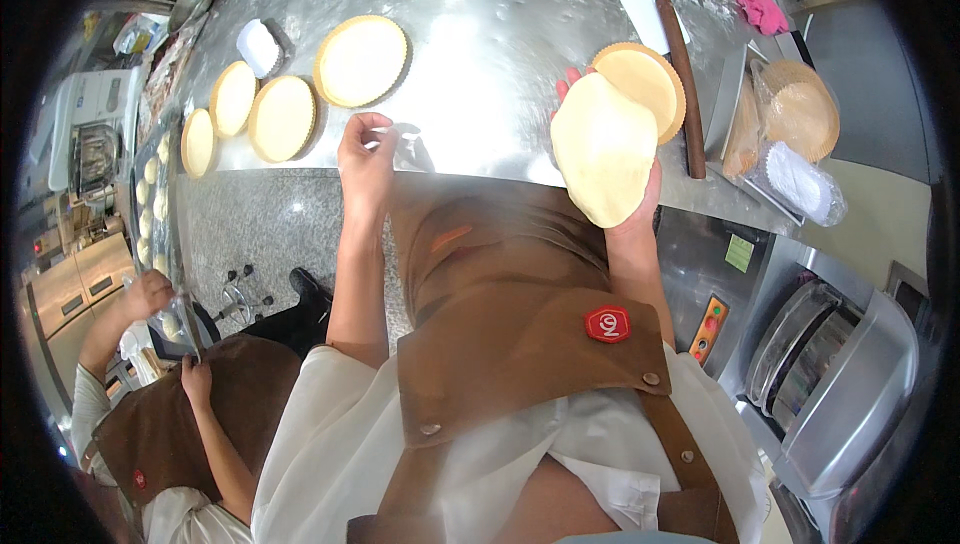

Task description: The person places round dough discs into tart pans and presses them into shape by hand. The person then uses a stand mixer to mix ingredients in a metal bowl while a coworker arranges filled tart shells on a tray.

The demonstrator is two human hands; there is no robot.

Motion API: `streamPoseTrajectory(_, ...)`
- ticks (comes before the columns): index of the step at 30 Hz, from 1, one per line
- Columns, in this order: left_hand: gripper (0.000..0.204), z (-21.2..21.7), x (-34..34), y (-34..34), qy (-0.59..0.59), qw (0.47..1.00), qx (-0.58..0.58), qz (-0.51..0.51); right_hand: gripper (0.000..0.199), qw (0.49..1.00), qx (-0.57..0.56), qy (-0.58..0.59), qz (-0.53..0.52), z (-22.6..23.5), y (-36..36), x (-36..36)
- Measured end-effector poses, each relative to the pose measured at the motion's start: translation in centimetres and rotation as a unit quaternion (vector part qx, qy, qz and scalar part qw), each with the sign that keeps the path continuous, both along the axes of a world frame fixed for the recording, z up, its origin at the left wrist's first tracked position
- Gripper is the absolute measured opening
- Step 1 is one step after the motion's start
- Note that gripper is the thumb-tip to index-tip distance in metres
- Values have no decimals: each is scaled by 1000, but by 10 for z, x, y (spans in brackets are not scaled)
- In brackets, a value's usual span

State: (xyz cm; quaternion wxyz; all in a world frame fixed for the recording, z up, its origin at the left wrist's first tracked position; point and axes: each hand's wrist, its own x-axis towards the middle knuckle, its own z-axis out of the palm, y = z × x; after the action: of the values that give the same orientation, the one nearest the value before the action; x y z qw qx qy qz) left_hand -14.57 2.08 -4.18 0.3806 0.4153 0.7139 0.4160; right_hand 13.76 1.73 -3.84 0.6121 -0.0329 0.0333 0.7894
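A flat, pale yellow oval sheet of dough (604,149) drapes over my right hand (642,206), which supports it from beneath at the table's front edge. Fingertips show past its upper left side. Partly behind the dough is a round tan tart mould (648,84) with a fluted rim; no dough lining shows in it. My left hand (367,152) hovers near the table edge, fingers curled to the thumb, with nothing visible in them. Left of it stand several fluted moulds lined with pale dough, the largest lined mould (361,61) nearest that hand.
Right of the dough lie a dark wooden rolling pin (682,89) and a white scraper (640,14). Further right are bagged moulds (800,114) and a pink cloth (761,11). A small white fluted cup stack (260,48) stands left. A co-worker's hand (150,294) works at lower left.
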Motion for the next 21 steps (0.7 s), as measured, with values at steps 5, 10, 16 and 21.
streamPoseTrajectory(5, 9, -16, -18, 3, 28, 1000, -11, 5, 66, 1000, -7, -1, 1, -2, -3, 0)
streamPoseTrajectory(10, 47, 5, 19, -3, -332, 934, -134, -3, 67, 975, 49, -215, -3, 10, 8, -7)
streamPoseTrajectory(16, 65, -16, 67, -15, -876, 434, -168, -129, 69, 321, 501, -802, 44, 44, 9, -45)
streamPoseTrajectory(21, 67, 20, 102, -11, -832, 524, -149, -106, 76, 237, 485, -842, 14, 34, -4, -56)
